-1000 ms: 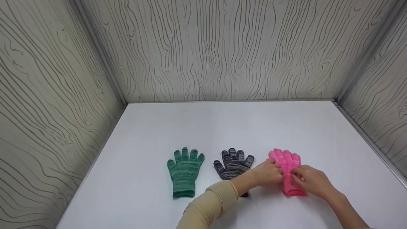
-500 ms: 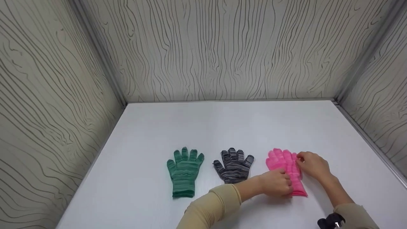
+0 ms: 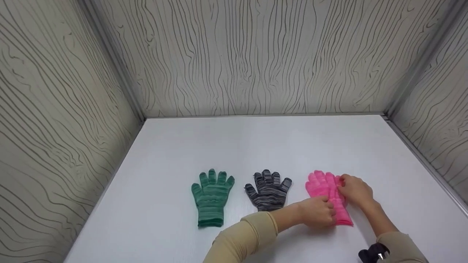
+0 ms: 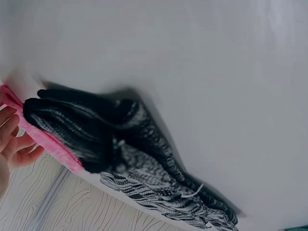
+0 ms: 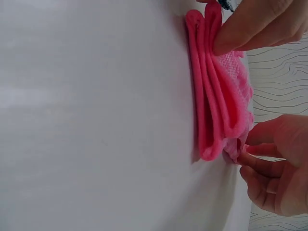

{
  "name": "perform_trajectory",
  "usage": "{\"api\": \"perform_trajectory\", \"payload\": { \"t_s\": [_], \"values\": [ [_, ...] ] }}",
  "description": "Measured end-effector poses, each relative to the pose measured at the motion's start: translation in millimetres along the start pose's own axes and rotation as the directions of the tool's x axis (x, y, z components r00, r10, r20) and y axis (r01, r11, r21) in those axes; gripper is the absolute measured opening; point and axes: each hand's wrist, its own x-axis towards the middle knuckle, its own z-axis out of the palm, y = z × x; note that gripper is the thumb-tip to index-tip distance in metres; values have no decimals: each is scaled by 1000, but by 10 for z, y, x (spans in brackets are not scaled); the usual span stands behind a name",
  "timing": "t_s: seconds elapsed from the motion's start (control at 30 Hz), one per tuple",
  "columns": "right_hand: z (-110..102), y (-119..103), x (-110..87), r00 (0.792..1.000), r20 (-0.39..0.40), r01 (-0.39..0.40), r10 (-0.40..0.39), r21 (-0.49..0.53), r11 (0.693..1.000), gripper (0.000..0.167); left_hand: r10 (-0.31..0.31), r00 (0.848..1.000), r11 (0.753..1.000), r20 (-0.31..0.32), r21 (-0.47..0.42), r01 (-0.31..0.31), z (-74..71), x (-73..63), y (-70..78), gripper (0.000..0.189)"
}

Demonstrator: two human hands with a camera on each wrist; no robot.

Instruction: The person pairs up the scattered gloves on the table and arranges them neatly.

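A pink knitted glove (image 3: 321, 184) lies on the white table, fingers pointing away. Folded cuff layers (image 5: 211, 101) show at its near end in the right wrist view, so two gloves seem stacked. My left hand (image 3: 317, 211) pinches the cuff's left corner between thumb and fingers. At the glove's right edge, near its finger bases, my right hand (image 3: 356, 190) pinches the fabric with thumb and fingertips. To the left lies a black-and-grey striped glove (image 3: 270, 193), its cuff hidden by my left forearm in the head view.
A green striped glove (image 3: 211, 204) lies flat farther left. The white table (image 3: 164, 146) runs back to wood-grain patterned walls (image 3: 248, 58) on the back and both sides. A dark wrist device (image 3: 374, 252) sits at my right sleeve.
My left hand has moved down from the glove's middle to its cuff. My right hand has gone up from the lower part to the upper right edge, then slightly left.
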Motion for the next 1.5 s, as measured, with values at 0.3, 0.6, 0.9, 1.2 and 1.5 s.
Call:
{"api": "perform_trajectory", "payload": {
  "t_s": [0.3, 0.6, 0.9, 1.2, 1.5],
  "values": [
    [-32, -39, -45, 999, 50, 4, -4, -16, 1000, 30, 3, 1000, 1000, -14, 1, -3, 6, -13, 12, 31],
    [13, -67, -108, 1000, -26, 5, -5, 5, 1000, 23, 13, 1000, 1000, -8, 2, -13, -9, -10, 7, 32],
    [40, -35, -141, 990, -136, 46, -36, 73, 996, 20, 6, 999, 1000, 31, -4, -6, -23, 19, -1, 31],
    [31, -23, -130, 994, -95, 49, -46, 29, 998, 16, 7, 1000, 1000, 23, -7, -7, -36, 12, -16, 32],
    [38, 66, -160, 992, -107, 63, -69, -56, 996, 18, 10, 1000, 1000, 18, -20, -10, -49, 5, -28, 34]
  ]
}}
